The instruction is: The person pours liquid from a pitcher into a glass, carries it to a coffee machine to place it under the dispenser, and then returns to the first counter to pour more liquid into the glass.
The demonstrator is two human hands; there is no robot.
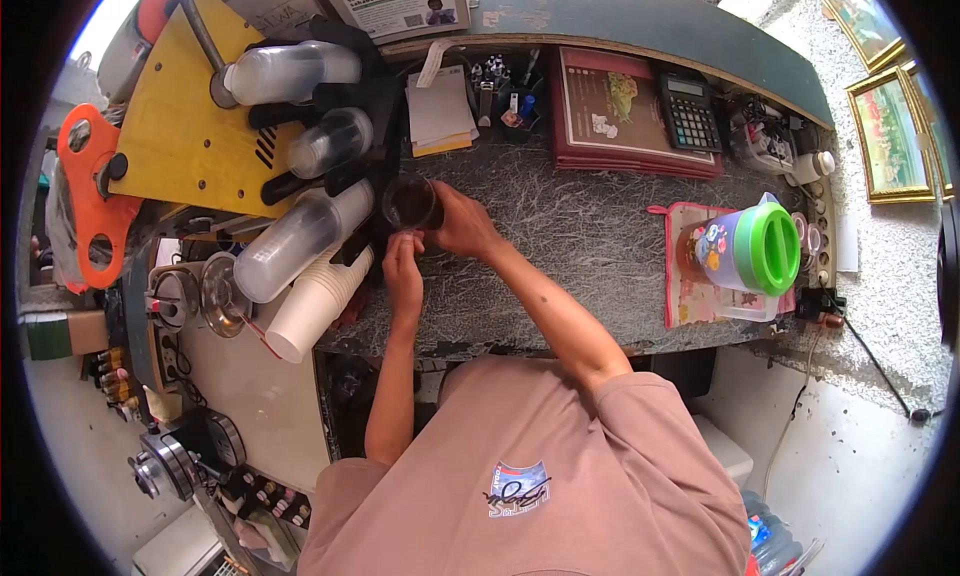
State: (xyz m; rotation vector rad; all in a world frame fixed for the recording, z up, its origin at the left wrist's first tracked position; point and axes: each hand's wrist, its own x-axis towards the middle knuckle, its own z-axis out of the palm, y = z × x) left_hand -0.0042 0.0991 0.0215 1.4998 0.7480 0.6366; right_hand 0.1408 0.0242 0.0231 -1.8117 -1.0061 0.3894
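My right hand (pixel 466 222) is wrapped around the side of a cup (pixel 408 204) that looks dark inside, like a dark drink. The cup is at the left part of the scratched dark counter (pixel 540 276), beside the cup holder. My left hand (pixel 403 268) is closed, its fingertips pinched together at the cup's near side. Whatever those fingers hold, if anything, is hidden. Close by on the left lie stacks of clear plastic cups (pixel 290 241) and a stack of white paper cups (pixel 315 311).
A yellow panel (pixel 195 106) holds the cup stacks. Papers (pixel 437 111), a pen holder (pixel 520 111), maroon folders (pixel 610 106) and a calculator (pixel 690 111) line the back. A green-lidded pitcher (pixel 765 246) rests on a cloth (pixel 685 301) at the right.
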